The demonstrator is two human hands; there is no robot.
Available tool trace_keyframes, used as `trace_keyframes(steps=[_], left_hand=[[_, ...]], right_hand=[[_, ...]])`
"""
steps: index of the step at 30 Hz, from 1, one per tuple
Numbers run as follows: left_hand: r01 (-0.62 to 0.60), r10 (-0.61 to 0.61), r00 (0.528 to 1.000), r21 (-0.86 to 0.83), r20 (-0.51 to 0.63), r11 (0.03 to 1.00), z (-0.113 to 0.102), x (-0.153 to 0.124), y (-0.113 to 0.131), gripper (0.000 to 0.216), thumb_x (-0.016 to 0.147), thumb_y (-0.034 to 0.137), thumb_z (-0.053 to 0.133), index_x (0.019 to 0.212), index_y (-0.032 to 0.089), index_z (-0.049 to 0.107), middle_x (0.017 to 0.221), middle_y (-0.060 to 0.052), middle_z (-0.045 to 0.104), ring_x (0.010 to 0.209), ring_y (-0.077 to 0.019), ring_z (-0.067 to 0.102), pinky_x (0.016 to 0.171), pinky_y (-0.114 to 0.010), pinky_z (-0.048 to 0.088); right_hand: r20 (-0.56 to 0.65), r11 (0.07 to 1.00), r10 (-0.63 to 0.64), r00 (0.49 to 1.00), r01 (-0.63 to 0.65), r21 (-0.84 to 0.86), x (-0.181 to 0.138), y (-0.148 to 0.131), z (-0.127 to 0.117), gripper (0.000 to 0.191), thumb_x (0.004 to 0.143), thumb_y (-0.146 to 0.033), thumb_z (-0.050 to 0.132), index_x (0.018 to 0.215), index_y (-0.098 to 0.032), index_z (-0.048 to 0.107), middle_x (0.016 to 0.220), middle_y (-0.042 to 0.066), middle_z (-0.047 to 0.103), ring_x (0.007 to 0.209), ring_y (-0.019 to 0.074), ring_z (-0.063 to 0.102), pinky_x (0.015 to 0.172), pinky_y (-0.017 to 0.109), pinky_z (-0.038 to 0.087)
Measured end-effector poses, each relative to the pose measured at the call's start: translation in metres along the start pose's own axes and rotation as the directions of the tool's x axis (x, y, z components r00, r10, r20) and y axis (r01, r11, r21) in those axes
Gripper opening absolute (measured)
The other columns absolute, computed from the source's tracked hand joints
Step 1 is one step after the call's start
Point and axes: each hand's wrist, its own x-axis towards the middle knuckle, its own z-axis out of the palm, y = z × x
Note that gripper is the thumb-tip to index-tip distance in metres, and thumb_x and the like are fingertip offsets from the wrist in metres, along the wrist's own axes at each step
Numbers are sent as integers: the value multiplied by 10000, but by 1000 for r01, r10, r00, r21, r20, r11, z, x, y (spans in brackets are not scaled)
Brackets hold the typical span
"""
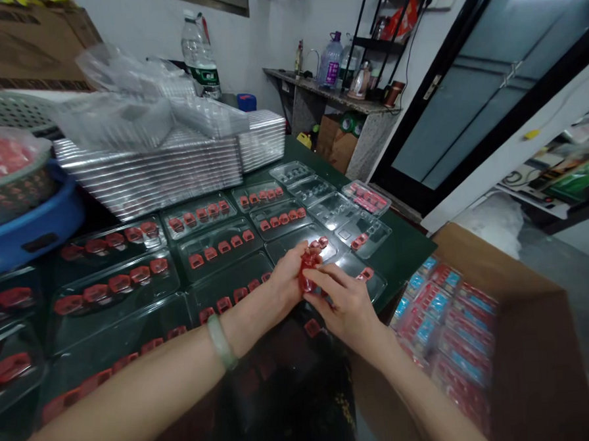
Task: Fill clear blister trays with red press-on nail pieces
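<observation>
My left hand (288, 273), with a pale green bangle at the wrist, is closed around several small red translucent plastic pieces (308, 272). The fingers of my right hand (345, 300) pinch at the same pieces from the right; which piece they grip is hidden. Beneath both hands, transparent plastic trays (214, 248) cover the dark green table, many with a row of red pieces. Just beyond my fingers, a tray holds a few red pieces (320, 243). One loose red piece (312, 327) lies below my hands.
Stacked transparent trays (173, 174) stand at the back left, near a blue basin (33, 227) and a water bottle (201, 61). A cardboard box (530, 300) with packed red goods sits at the right, below the table edge. A closed packet (367, 198) lies at the far corner.
</observation>
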Motion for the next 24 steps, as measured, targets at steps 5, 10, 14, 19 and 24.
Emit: trace_keyframes(steps=[5,10,14,19,24], left_hand=[[-6,6,1000,8,-19,1000,3,-3,0,190,765,249,473,641,129,553,554,-24,535,484,-107,506,452,-222,438],[14,-26,991,96,129,995,-2,-14,0,137,703,226,572,798,128,581,642,-21,568,466,-79,515,346,-153,332],[-59,-15,979,354,201,933,-3,-28,-7,214,650,228,638,832,126,590,601,-13,542,451,-90,518,299,-140,238],[-215,144,973,483,182,849,-1,-34,-14,211,653,278,639,804,139,591,509,24,493,389,-66,461,310,-146,242],[-381,290,924,553,249,741,-3,-37,-15,210,673,303,618,822,160,580,488,42,479,366,-40,392,311,-136,241]], right_hand=[[-85,965,197,977,-177,195,-3,10,-4,248,744,-228,554,991,-220,579,883,51,579,767,161,550,682,286,458],[-93,755,522,848,-408,513,-6,16,-15,255,750,-306,547,980,-198,573,690,6,565,562,109,513,527,239,446],[-57,656,603,796,-453,603,-8,21,-13,281,766,-342,520,994,-185,572,597,-20,509,489,86,458,452,211,408],[-53,648,597,800,-442,620,-7,23,-8,266,759,-339,534,966,-184,596,594,-24,501,479,72,438,439,198,383],[58,507,625,778,-462,728,-7,24,-7,267,763,-351,526,957,-182,597,523,-41,460,399,51,389,374,180,342]])
